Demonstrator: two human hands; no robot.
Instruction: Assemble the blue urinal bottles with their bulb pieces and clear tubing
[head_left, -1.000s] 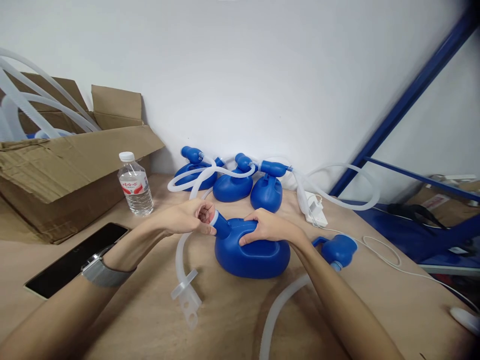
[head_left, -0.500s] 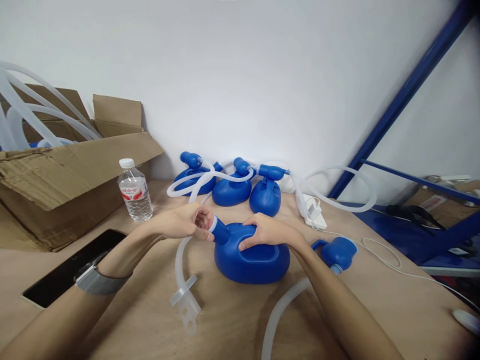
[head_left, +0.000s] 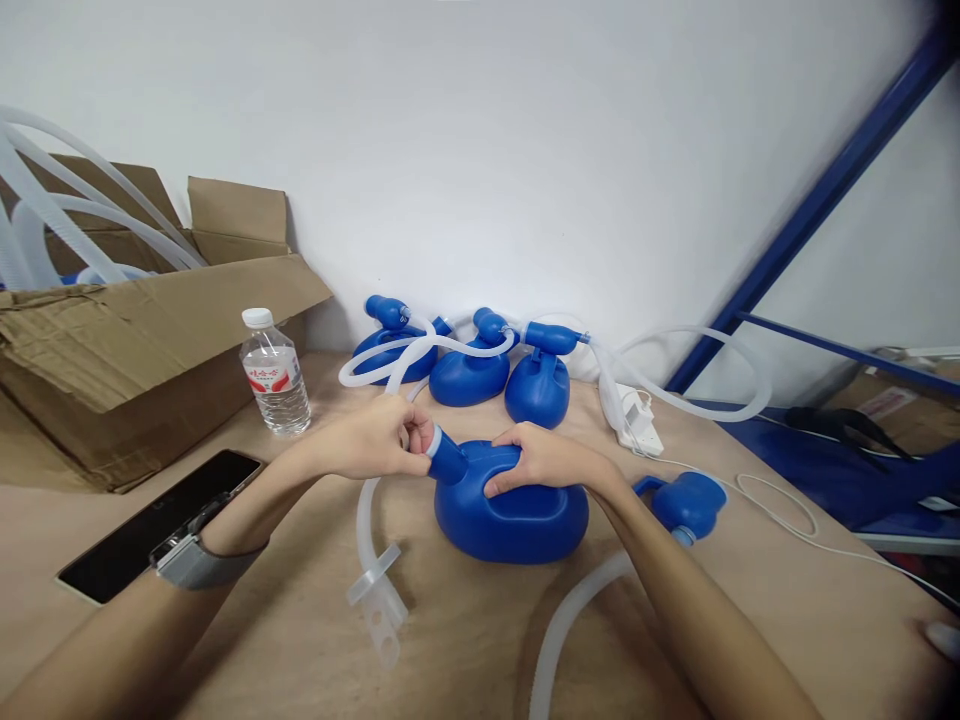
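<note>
A blue plastic bottle [head_left: 510, 520] with a flattened body lies on the wooden table in front of me. My left hand [head_left: 382, 437] is curled at the white rim of its angled neck [head_left: 448, 458]. My right hand [head_left: 544, 460] grips the top of the bottle near its handle. Below my left wrist, a translucent white tube with a flanged, holed end [head_left: 377, 600] lies on the table, and a second tube [head_left: 577, 620] runs under my right forearm. What my left fingers pinch inside the rim is hidden.
Three blue bottles [head_left: 469, 375] joined with white tubing stand by the wall, and another [head_left: 686, 505] lies right of my arm. To the left are a cardboard box [head_left: 127, 340] of white hoses, a water bottle [head_left: 274, 375] and a dark tablet [head_left: 161, 525]. A power strip [head_left: 637, 425] sits back right.
Both hands stay on the bottle's neck and top, with no clear shift in grip. The whole view drifts slightly as my head moves.
</note>
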